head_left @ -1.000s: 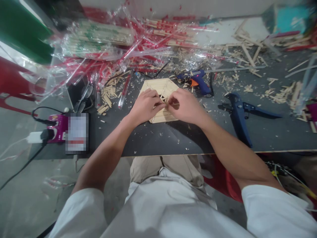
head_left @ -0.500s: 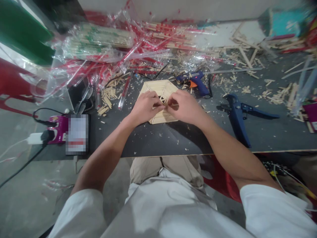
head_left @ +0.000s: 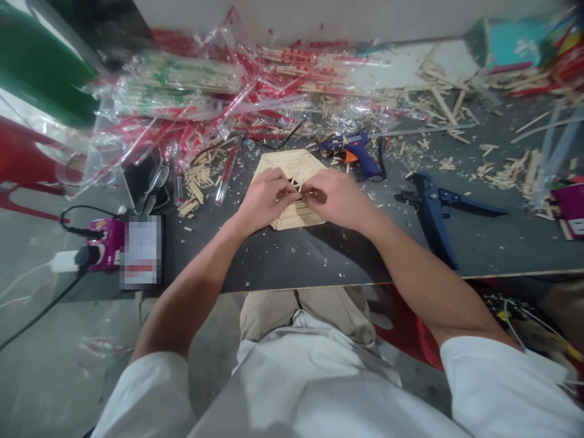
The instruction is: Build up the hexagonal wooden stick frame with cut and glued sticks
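Note:
A six-sided panel of pale wooden sticks [head_left: 305,219] lies on the dark tabletop, with a small gap at its middle where the sticks meet. Over its left side rests my left hand [head_left: 267,198], thumb and forefinger pinched near that gap. From the right, my right hand [head_left: 337,196] meets it, fingertips closed together almost touching the left ones. Whatever sits between the fingertips is too small and covered to name. Just behind my right hand lies a blue glue gun [head_left: 362,157] with an orange trigger.
Blue-handled cutters [head_left: 431,204] lie to the right. Wood offcuts [head_left: 194,188] and plastic-wrapped stick bundles [head_left: 182,76] crowd the back. At left are a phone [head_left: 141,252], a purple power strip [head_left: 106,243] with cables, and glasses [head_left: 155,185]. The table's front edge [head_left: 319,287] is near my lap.
Both hands stay over the panel's middle, and their fingertips have shifted slightly closer together. The whole view has moved a little; the other things lie as before.

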A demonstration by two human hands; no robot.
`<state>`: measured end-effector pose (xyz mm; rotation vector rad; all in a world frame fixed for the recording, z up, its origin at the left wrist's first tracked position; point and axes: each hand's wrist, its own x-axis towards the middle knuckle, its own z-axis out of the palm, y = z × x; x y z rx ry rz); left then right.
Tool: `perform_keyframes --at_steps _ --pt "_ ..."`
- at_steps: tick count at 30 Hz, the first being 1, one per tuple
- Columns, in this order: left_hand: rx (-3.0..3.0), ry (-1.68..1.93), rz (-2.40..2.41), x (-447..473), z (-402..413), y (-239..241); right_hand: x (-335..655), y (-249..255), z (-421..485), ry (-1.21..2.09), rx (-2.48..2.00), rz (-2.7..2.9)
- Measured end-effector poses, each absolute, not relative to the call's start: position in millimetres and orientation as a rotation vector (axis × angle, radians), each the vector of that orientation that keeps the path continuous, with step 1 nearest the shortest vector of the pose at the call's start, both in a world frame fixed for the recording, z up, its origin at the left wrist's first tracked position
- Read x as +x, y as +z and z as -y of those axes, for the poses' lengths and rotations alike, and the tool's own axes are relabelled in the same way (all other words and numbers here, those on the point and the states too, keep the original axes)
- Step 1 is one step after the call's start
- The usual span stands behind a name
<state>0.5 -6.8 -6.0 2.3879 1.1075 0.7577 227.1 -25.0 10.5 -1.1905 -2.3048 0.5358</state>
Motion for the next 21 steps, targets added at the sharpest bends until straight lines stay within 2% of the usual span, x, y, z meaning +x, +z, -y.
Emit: perform_keyframes --at_steps 10,21 --pt "2.692 0.656 -1.121 4.0 17.1 2.9 227.0 11.7 27.5 0.501 -1.223 2.257" --pt "2.684 0.897 -1.147 7.6 23.5 0.6 228.3 15.0 28.0 0.447 -1.103 2.141"
